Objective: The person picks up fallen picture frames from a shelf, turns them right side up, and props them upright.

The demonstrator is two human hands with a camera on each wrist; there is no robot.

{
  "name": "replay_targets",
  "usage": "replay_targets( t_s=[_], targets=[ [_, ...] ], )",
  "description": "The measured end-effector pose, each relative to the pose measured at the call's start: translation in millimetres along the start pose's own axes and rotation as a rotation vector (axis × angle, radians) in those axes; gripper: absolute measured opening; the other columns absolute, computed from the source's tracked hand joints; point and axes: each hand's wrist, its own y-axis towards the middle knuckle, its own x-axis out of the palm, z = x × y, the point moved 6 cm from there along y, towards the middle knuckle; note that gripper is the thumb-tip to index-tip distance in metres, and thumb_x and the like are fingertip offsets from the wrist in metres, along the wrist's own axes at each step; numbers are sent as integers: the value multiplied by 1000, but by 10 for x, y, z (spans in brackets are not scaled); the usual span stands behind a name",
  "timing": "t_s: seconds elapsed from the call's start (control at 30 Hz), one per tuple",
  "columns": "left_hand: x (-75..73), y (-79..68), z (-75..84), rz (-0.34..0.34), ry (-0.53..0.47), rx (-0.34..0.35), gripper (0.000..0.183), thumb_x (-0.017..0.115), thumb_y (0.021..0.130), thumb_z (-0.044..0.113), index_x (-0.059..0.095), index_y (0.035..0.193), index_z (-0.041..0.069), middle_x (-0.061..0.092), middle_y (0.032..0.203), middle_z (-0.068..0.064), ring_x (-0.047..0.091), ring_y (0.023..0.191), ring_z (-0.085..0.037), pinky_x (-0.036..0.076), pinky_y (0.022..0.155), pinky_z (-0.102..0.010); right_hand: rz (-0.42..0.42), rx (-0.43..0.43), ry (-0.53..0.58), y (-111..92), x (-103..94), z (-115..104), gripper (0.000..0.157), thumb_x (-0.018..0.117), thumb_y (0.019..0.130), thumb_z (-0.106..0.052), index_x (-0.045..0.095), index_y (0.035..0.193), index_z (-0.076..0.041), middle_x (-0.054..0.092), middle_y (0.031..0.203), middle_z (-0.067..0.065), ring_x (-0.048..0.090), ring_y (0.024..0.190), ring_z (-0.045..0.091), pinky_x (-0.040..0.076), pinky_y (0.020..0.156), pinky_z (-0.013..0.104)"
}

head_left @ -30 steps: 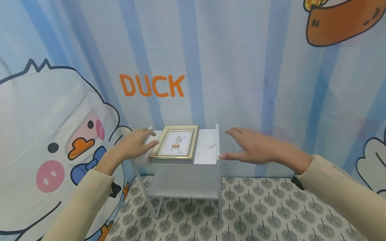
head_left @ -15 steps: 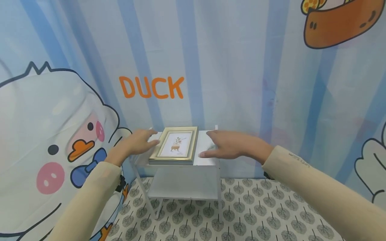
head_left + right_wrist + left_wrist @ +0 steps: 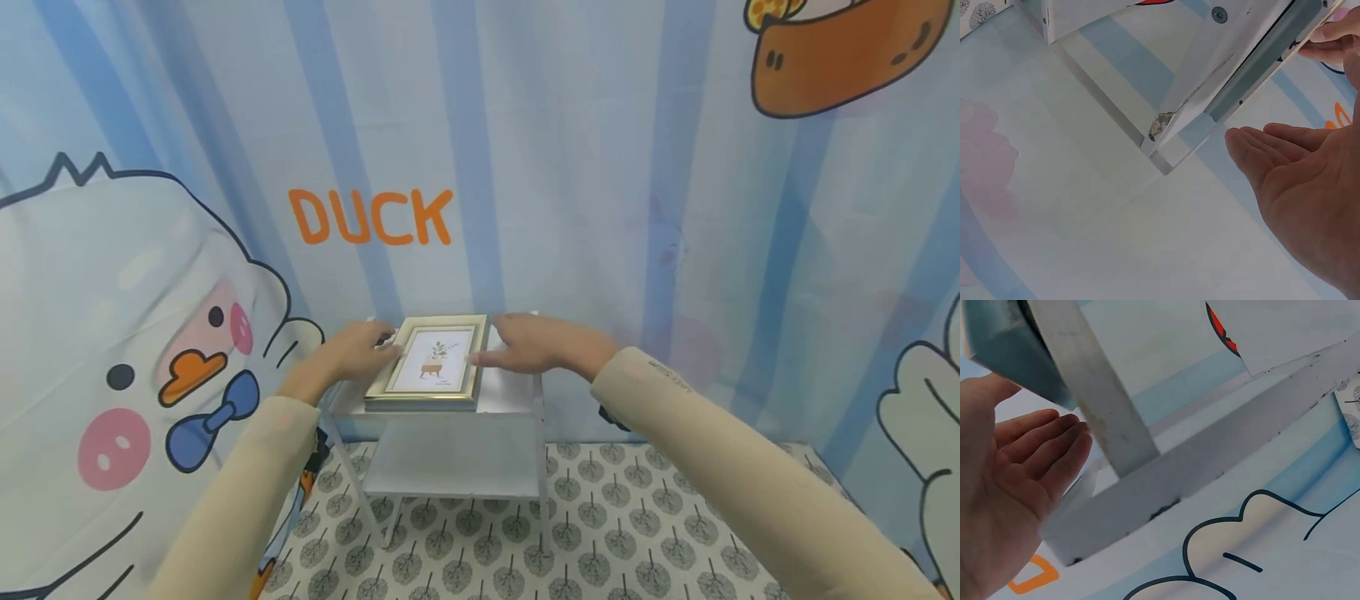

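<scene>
A gold-rimmed picture frame (image 3: 435, 385) lies face up on the top of a small white stand (image 3: 510, 398); its print shows a plant in an orange-brown pot. My left hand (image 3: 352, 350) is at the frame's left side, thumb tip over the border. At the right border is the thumb tip of my right hand (image 3: 536, 343), its fingers reaching past the far right corner. From the left wrist, the grey-blue side of the frame (image 3: 1013, 344) shows above nearly straight fingers (image 3: 1047, 444). The right wrist view has the right fingers (image 3: 1291, 147) extended just beside the stand.
Below the top, the stand has a lower shelf (image 3: 457, 458). Behind it hangs a striped blue curtain (image 3: 585, 208) printed with "DUCK" lettering (image 3: 371, 217) and cartoon figures. The floor covering (image 3: 622, 525) has a grey tree pattern.
My right hand has moved left, from outside the stand's right side to the picture frame's right border. My left hand has moved slightly right, onto the left border.
</scene>
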Motion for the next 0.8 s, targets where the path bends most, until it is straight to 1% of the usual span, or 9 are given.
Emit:
replay_targets(
  t_s=[0.03,0.13,0.2,0.23,0.33,0.4,0.5,0.7,0.8],
  targets=[
    [2,7,-9,-3,0,-9,55,51,110,32,50,152,-3,56,152,-27,53,143,-45,46,120,-60,-1,5,3,25,10,-10,90,47,105,-64,28,165,1,40,167,23,41,155,38,36,130,50],
    [21,12,-40,-2,5,-21,57,50,110,34,49,152,-4,56,152,-27,53,143,-46,46,119,-61,-4,8,4,103,64,-39,85,46,106,-64,39,160,2,57,151,25,59,139,36,48,120,49],
    [47,7,-56,-7,8,-32,58,48,111,37,49,153,-3,55,153,-27,52,144,-46,45,120,-62,-3,-17,11,155,116,-61,80,47,106,-62,43,159,-2,63,145,22,64,132,33,51,116,48],
    [62,3,-62,-11,12,-34,59,47,111,39,48,154,-2,55,154,-27,51,144,-46,44,120,-62,-3,-34,15,175,137,-73,76,47,107,-61,47,157,-4,67,137,21,67,123,31,54,111,47],
    [109,-2,-61,-29,27,-32,61,45,112,41,47,155,-1,55,154,-26,50,145,-46,42,121,-63,5,-60,19,225,183,-85,68,48,108,-58,51,154,-8,72,124,17,68,110,27,55,101,42],
    [127,6,-54,-28,34,-20,60,44,113,41,47,155,-2,56,153,-26,51,145,-46,42,121,-63,11,-44,11,244,194,-71,66,48,108,-57,55,150,-7,72,111,13,66,98,24,54,91,38],
    [133,24,-35,-6,33,-5,56,42,113,37,49,153,-3,57,151,-26,52,144,-46,41,122,-63,15,8,7,264,206,-28,65,46,108,-58,60,144,-6,62,91,7,56,82,20,46,76,34],
    [160,42,-8,22,22,-13,54,39,115,34,48,155,-2,62,148,-24,59,137,-42,44,120,-61,33,71,-6,287,248,32,65,44,108,-62,63,140,-10,56,83,4,52,72,18,43,68,32],
    [175,45,6,30,20,-11,54,39,114,33,49,154,-2,63,145,-25,62,134,-42,46,118,-61,44,94,-8,291,275,57,59,44,108,-62,67,126,-11,51,77,3,50,68,17,43,64,31]
  ],
)
